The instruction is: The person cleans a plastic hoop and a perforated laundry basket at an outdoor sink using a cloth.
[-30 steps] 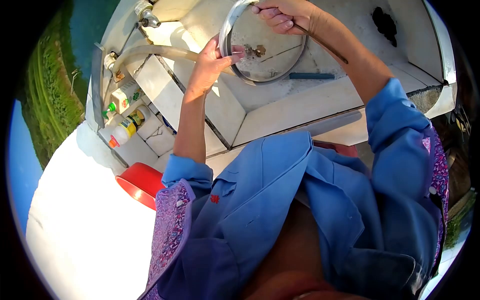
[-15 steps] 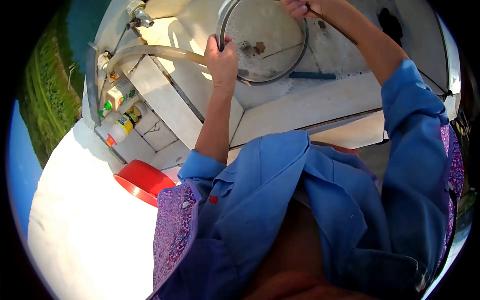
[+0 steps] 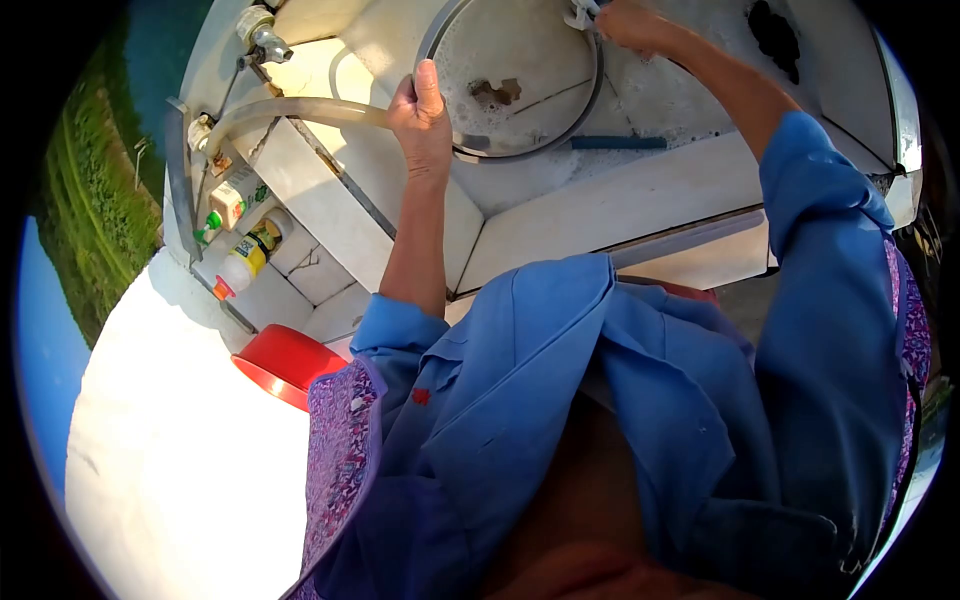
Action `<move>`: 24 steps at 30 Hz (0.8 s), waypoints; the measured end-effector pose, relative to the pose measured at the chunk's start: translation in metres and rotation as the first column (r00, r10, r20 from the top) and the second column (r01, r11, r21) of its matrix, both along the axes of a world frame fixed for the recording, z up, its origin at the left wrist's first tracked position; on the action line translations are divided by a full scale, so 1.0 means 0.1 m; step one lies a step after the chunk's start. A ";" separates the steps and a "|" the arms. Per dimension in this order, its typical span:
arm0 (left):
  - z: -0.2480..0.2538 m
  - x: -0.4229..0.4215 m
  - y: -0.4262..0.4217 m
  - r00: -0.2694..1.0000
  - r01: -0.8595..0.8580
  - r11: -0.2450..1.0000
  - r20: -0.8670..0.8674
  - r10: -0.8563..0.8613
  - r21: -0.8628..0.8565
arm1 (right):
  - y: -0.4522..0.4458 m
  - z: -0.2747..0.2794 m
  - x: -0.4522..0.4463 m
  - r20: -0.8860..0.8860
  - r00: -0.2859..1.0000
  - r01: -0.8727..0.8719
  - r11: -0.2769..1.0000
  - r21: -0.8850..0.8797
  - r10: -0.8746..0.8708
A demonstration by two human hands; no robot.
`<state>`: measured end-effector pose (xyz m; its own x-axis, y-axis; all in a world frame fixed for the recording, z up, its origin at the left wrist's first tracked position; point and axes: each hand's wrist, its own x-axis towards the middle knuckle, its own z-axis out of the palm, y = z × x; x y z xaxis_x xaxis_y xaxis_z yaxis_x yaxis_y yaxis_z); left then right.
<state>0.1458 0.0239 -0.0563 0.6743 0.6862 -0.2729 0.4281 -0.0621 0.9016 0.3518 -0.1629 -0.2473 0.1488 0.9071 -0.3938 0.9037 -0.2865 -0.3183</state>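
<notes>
A large round grey ring [image 3: 520,157] stands in a white tiled basin [image 3: 610,195]; whether clear glass fills it I cannot tell. My left hand [image 3: 420,125] is closed around its left rim, thumb pointing up. At the ring's upper right, my right hand [image 3: 635,25] is closed near a crumpled white piece [image 3: 580,14] with a bit of blue beside it. What that piece is does not show clearly. A brown patch [image 3: 495,92] and suds appear inside the ring's outline. Just below the right rim lies a blue-grey rod [image 3: 618,143].
A tap [image 3: 265,40] and a pale hose [image 3: 300,110] are at the upper left. Two bottles, one green-capped [image 3: 238,198] and one yellow-labelled [image 3: 255,252], lie on a tiled ledge. A red basin [image 3: 285,362] is below. Something black [image 3: 773,38] lies at upper right.
The ring has shifted slightly left and up, and my left thumb now points up. My right hand has moved down a little; a white piece now shows beside it.
</notes>
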 end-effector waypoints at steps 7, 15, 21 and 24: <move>-0.06 -0.14 -0.05 0.983 -0.125 0.989 -0.144 0.112 -0.081 | -0.01 0.72 -0.42 -0.282 0.551 0.594 0.606 -0.529 -0.786; 0.01 -0.19 -0.08 0.977 -0.122 0.976 -0.196 0.086 -0.182 | -0.07 0.73 -0.40 -0.572 0.228 0.749 0.518 -0.414 -0.788; 0.01 -0.11 0.07 0.983 0.106 0.994 -0.154 -0.099 0.038 | 0.43 0.77 -0.14 0.263 0.956 0.071 0.972 0.224 -0.131; -0.05 -0.03 0.08 0.980 0.180 0.973 -0.115 -0.164 0.145 | 0.63 1.39 -0.20 0.149 0.972 0.133 0.949 0.286 -0.181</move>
